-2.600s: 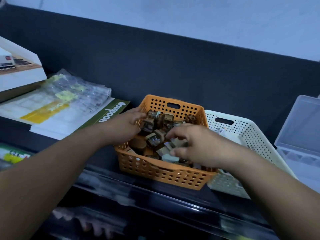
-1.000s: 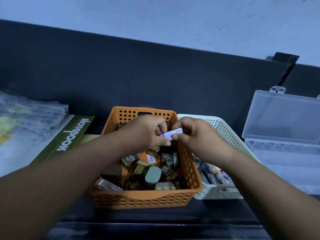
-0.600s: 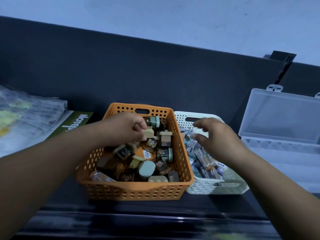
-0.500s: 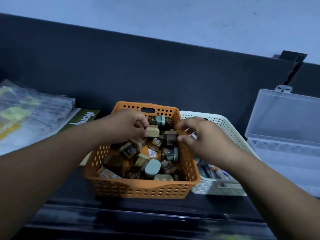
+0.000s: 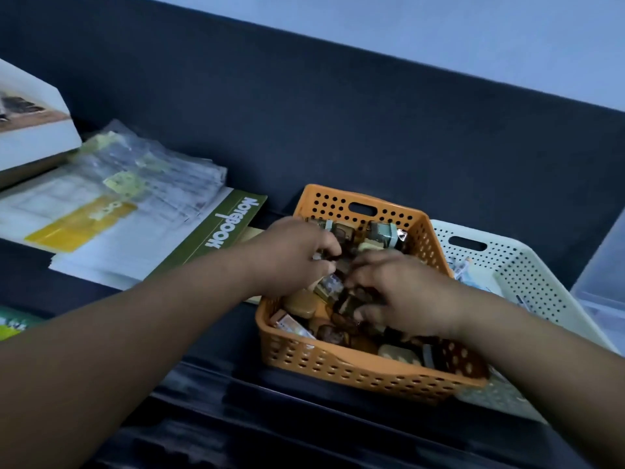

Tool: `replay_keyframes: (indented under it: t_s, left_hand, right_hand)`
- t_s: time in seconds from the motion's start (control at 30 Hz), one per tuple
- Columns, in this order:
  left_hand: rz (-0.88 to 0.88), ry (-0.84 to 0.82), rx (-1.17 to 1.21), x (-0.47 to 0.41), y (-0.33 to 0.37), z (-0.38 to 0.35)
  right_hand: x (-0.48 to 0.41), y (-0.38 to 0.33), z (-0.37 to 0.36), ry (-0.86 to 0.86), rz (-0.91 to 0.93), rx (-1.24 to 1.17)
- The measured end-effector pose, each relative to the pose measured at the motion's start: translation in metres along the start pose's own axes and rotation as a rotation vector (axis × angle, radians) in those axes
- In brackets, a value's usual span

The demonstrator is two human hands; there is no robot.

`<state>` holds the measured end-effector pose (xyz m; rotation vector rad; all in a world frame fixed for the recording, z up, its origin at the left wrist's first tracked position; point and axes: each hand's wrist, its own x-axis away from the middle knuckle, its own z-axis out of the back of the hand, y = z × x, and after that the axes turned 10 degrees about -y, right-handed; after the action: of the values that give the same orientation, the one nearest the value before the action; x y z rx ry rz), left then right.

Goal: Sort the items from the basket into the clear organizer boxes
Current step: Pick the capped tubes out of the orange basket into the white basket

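An orange perforated basket [image 5: 338,363] stands in the middle, filled with several small brown, beige and green items [image 5: 382,231]. Both my hands are inside it. My left hand [image 5: 291,255] has its fingers curled and pinches a small item at its fingertips near the basket's middle. My right hand [image 5: 402,296] reaches in from the right, fingers curled down round a small dark item in the heap. At the far right edge, part of a clear organizer box [image 5: 605,269] shows; its compartments are out of sight.
A white perforated basket [image 5: 527,275] with small packets sits right beside the orange one. To the left lie a green notebook [image 5: 230,228], a pile of plastic sleeves [image 5: 135,184] and a white box [image 5: 30,130]. A dark padded wall runs behind.
My right hand has moved from the white basket's edge into the orange basket. My left hand has sunk lower among the items. The view has swung left, so the clear box is nearly out of frame.
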<state>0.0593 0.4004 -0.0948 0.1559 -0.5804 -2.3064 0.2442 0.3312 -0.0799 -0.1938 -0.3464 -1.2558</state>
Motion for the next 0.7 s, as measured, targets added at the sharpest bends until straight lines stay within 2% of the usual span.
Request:
replay_keyframes:
  t_s: [0.07, 0.1, 0.13, 0.23, 0.33, 0.43, 0.7]
  left_hand:
    - [0.008, 0.016, 0.08, 0.0, -0.001, -0.002]
    - [0.009, 0.025, 0.13, -0.001, -0.002, -0.002]
    - [0.009, 0.037, 0.181, -0.001, -0.002, -0.003]
    - [0.013, 0.083, 0.303, -0.005, -0.002, -0.002]
    - [0.014, 0.083, 0.318, -0.007, -0.002, 0.001]
    - [0.014, 0.06, 0.27, -0.008, -0.004, 0.001]
    - [0.019, 0.028, 0.249, -0.007, -0.004, 0.003]
  right_hand:
    - [0.003, -0.005, 0.0, 0.173, 0.002, 0.059]
    - [0.004, -0.012, 0.0, 0.194, 0.036, 0.012]
    - [0.006, -0.021, 0.002, 0.164, 0.079, -0.079]
    - [0.004, -0.046, 0.002, -0.07, 0.142, -0.336]
    - [-0.008, -0.054, 0.002, -0.179, 0.09, -0.401]
    - [-0.016, -0.059, 0.0, -0.181, 0.044, -0.383]
    - [0.011, -0.046, 0.014, -0.007, -0.047, -0.407]
